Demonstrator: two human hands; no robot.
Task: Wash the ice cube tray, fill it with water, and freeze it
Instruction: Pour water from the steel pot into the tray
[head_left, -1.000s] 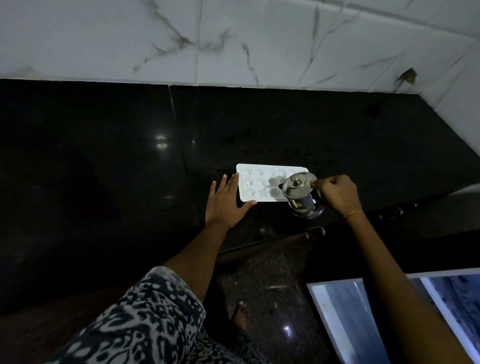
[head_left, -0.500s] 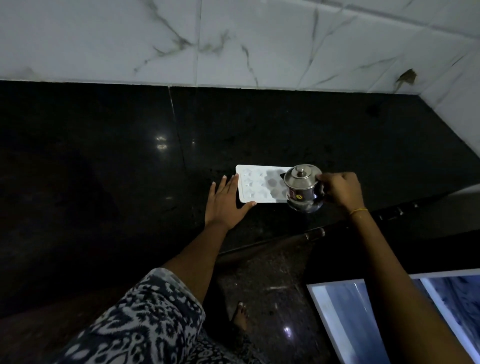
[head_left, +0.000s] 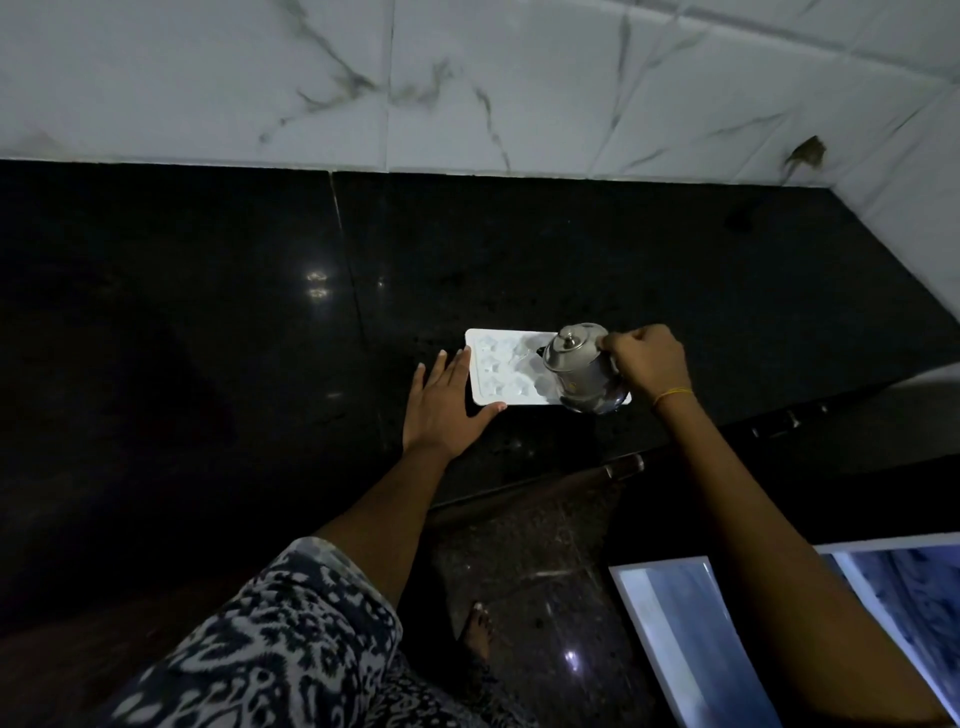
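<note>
on the glossy black stone tabletop (head_left: 208, 338), under a wall of white, grey-veined marble tiles (head_left: 467, 78), lies a flat white rectangular plastic ice cube tray (head_left: 498, 371) with small moulded pockets. a small rounded polished steel kettle (head_left: 579, 371) with a knobbed lid is held tilted over the tray's right half, its spout towards the pockets. the right hand (head_left: 649, 361), a thin yellow band at its wrist, has its fingers clenched round the kettle's handle, arm reaching in from the lower right. the left hand (head_left: 447, 405) lies flat, fingers released and spread, thumb touching the tray's near left corner; its sleeve (head_left: 270, 649) is a patterned black and white cloth. compared with half a second ago, the kettle sits further back over the tray and the right hand has risen slightly; the left hand has stayed put.
</note>
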